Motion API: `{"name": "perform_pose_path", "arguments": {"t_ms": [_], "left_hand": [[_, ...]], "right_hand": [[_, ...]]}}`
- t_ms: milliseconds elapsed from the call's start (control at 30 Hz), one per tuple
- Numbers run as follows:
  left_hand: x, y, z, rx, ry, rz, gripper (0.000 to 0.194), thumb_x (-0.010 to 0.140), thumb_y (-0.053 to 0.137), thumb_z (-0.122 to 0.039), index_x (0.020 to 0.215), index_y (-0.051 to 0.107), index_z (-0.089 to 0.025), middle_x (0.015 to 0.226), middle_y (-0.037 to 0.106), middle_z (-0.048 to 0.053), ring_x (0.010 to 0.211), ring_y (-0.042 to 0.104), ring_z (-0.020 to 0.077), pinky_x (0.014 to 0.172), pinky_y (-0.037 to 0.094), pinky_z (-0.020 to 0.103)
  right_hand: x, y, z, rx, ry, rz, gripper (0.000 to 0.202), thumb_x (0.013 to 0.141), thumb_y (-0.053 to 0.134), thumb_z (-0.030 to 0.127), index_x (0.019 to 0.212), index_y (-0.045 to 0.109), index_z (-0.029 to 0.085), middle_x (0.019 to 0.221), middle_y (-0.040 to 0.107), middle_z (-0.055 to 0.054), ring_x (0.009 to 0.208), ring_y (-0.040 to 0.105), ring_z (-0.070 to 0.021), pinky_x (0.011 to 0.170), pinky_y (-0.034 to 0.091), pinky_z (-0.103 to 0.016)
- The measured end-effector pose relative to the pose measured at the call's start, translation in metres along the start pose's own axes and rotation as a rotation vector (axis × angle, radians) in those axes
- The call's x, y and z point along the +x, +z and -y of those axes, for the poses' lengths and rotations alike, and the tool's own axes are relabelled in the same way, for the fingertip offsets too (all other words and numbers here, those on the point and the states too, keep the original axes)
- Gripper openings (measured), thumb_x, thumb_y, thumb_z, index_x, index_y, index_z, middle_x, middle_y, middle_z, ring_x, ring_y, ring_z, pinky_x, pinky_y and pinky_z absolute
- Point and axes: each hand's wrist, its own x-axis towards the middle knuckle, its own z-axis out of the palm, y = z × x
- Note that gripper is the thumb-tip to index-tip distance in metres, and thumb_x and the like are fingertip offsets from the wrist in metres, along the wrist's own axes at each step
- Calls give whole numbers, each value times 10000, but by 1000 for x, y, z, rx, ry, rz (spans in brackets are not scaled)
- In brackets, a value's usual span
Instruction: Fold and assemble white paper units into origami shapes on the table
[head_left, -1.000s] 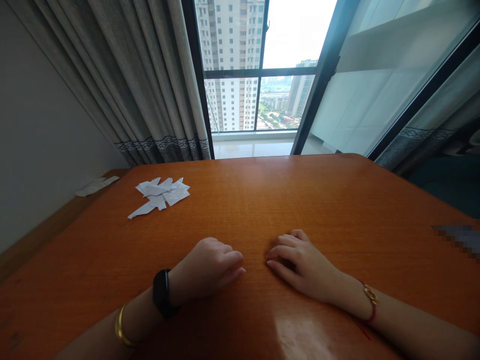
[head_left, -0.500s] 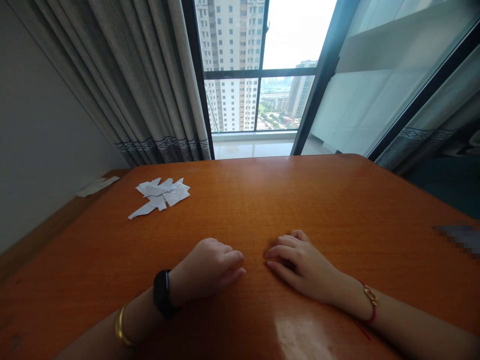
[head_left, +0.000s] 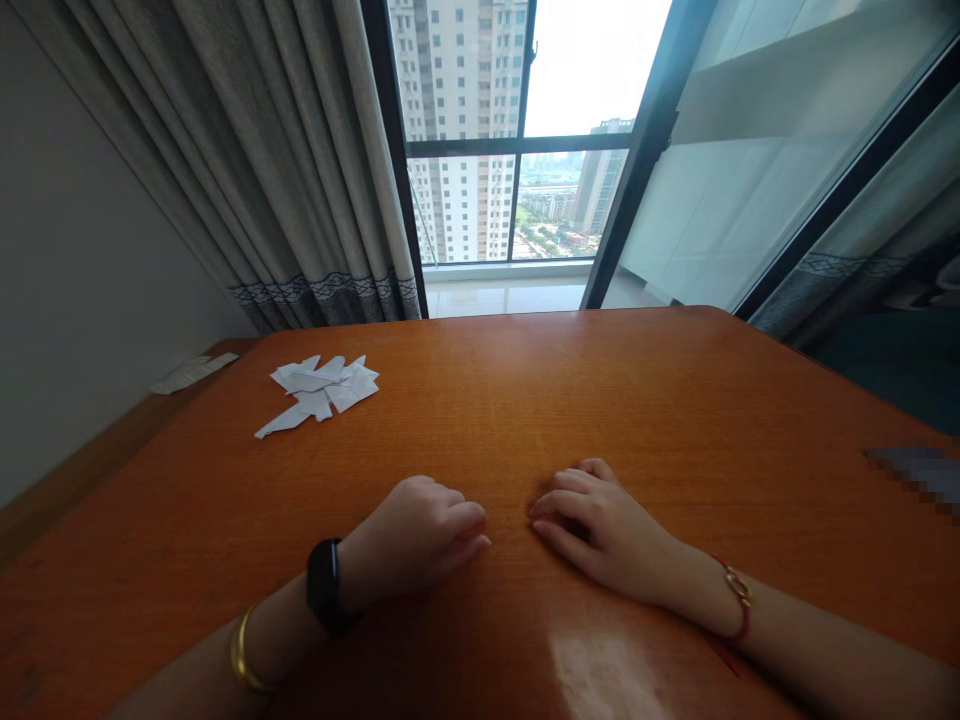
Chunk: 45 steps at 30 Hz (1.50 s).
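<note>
My left hand [head_left: 416, 535] rests on the brown wooden table [head_left: 480, 400], its fingers curled in and nothing seen in it. A black band and a gold bangle circle that wrist. Across a small gap to the right, my right hand [head_left: 600, 525] lies on the tabletop with fingers loosely bent and thumb apart from them, holding nothing visible. A red cord bracelet with a gold piece is on the right wrist. Farther off at the left, a pile of cut white paper pieces [head_left: 345, 385] sits on the table, touched by neither hand.
Beyond the left table edge, more pale paper [head_left: 191, 374] lies near the wall. A blurred grey object [head_left: 922, 475] is at the right edge. Behind the table are a grey curtain [head_left: 300, 180] and a window [head_left: 517, 145] with dark frames.
</note>
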Motion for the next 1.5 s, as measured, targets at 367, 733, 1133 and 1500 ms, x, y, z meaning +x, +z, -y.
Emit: {"name": "perform_pose_path", "arguments": {"t_ms": [367,733,1133,1500], "left_hand": [[1,1,1,2,2,-15,191,937,491,-332,911,637,-213,728,665,2,649,615,185,605,373,306],[1,1,0,9,13,-36,191,937,492,-330,909,639,-212,714,663,7,637,610,180,602,368,298],[1,2,1,-7,-5,-4,175,933,502,-334,932,639,-225,737,672,-1,663,628,188,614,382,306],[1,1,1,2,14,-32,190,935,496,-334,927,641,-211,716,667,14,642,614,175,603,378,285]], "right_hand": [[0,-1,0,2,-5,-3,130,925,535,228,908,664,235,929,695,-5,876,596,-152,864,278,-368],[-1,0,-1,17,-9,-2,135,929,531,232,916,665,237,941,697,-11,886,597,-150,867,279,-366],[0,0,0,6,-4,-2,136,928,532,231,908,666,237,940,697,-11,883,597,-154,868,282,-370],[0,-2,1,-13,-15,6,139,926,538,225,883,670,230,906,702,-1,871,599,-147,864,283,-369]]}}
